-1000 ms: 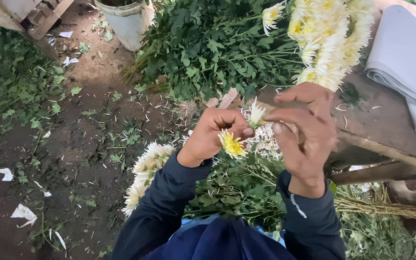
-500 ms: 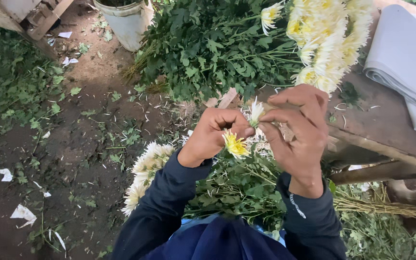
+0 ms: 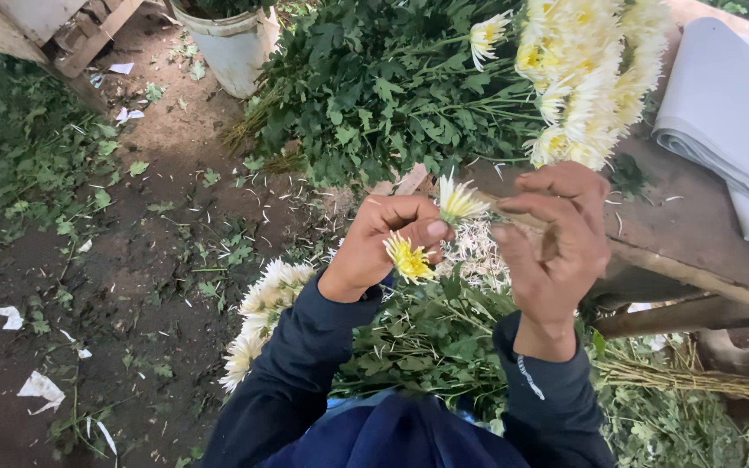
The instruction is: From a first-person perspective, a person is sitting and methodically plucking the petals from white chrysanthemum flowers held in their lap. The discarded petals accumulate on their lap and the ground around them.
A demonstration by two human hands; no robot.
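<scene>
My left hand [image 3: 383, 247] is closed around a flower stem, with a yellow bloom [image 3: 407, 258] by its thumb and a pale white-yellow bloom [image 3: 459, 203] just above. My right hand [image 3: 556, 247] is raised beside it, fingers curled at the pale bloom's stem; what it pinches is hard to see. Below both hands lies a leafy bunch of white chrysanthemums [image 3: 263, 303] across my lap. Dark blue sleeves cover both arms.
A large bundle of white-yellow chrysanthemums [image 3: 582, 78] with green foliage [image 3: 374, 95] lies on a wooden bench [image 3: 678, 225]. Folded grey paper sheets [image 3: 730, 130] rest at the right. A white bucket [image 3: 227, 43] stands on the dirt floor among leaf litter and paper scraps [image 3: 41, 387].
My hands have stayed together at the small blooms; the right hand's fingers shifted slightly around the pale bloom's stem. Nothing else moved.
</scene>
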